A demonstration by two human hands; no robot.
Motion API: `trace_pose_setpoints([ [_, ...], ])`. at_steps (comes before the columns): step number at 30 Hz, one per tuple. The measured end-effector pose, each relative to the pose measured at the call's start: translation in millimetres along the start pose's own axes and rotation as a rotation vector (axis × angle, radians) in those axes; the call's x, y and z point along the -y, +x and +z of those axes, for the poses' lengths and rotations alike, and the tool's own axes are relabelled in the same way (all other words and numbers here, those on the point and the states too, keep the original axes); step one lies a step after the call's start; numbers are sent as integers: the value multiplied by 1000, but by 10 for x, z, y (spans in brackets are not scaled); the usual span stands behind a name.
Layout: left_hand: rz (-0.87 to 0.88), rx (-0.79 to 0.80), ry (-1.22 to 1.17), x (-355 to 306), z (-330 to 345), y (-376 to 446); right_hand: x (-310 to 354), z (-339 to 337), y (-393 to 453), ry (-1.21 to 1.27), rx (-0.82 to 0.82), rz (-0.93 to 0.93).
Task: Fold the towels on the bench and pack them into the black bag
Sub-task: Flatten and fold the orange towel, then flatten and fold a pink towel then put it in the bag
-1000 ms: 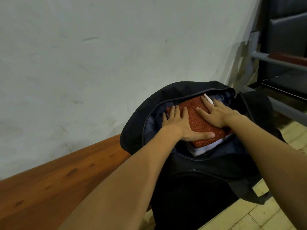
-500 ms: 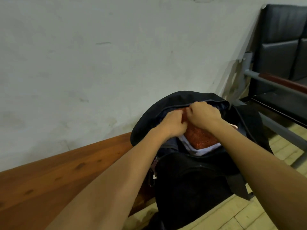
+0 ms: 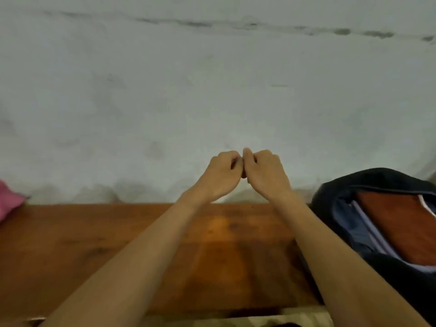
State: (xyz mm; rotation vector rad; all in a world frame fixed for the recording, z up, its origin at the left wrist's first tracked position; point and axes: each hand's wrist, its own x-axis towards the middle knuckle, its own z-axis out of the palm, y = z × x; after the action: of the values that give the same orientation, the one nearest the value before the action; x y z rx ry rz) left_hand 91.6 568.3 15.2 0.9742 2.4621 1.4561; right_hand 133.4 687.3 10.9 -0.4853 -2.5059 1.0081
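Note:
The black bag (image 3: 329, 201) stands open at the right end of the wooden bench (image 3: 94, 256). Inside it a folded orange-brown towel (image 3: 396, 223) lies on top of paler folded towels (image 3: 375, 237). A pink towel (image 3: 9, 201) shows at the far left edge of the bench. My left hand (image 3: 221, 173) and my right hand (image 3: 264, 171) are raised side by side above the middle of the bench, in front of the wall. Their knuckles touch, the fingers are curled, and neither hand holds anything. Both hands are well to the left of the bag.
A rough whitish wall (image 3: 212, 90) runs directly behind the bench. Bare wood lies between the pink towel and the bag. A strip of pale floor (image 3: 295, 317) shows below the bench's front edge.
Both hands have left the bag's opening and moved left over the bench, meeting with curled fingers. The view has swung left, so the bag now sits at the right edge.

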Motion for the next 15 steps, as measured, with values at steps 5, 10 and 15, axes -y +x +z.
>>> trace_pose_setpoints([
  [5, -184, -166, 124, 877, -881, -418, 621, 1054, -232, 83, 135, -6],
  [10, -339, -334, 425, 1667, -1533, -976, 810, 1837, -526, 95, 251, -84],
  [15, -487, -536, 696, 2145, -2110, -1446, 832, 2376, -714, 37, 334, -97],
])
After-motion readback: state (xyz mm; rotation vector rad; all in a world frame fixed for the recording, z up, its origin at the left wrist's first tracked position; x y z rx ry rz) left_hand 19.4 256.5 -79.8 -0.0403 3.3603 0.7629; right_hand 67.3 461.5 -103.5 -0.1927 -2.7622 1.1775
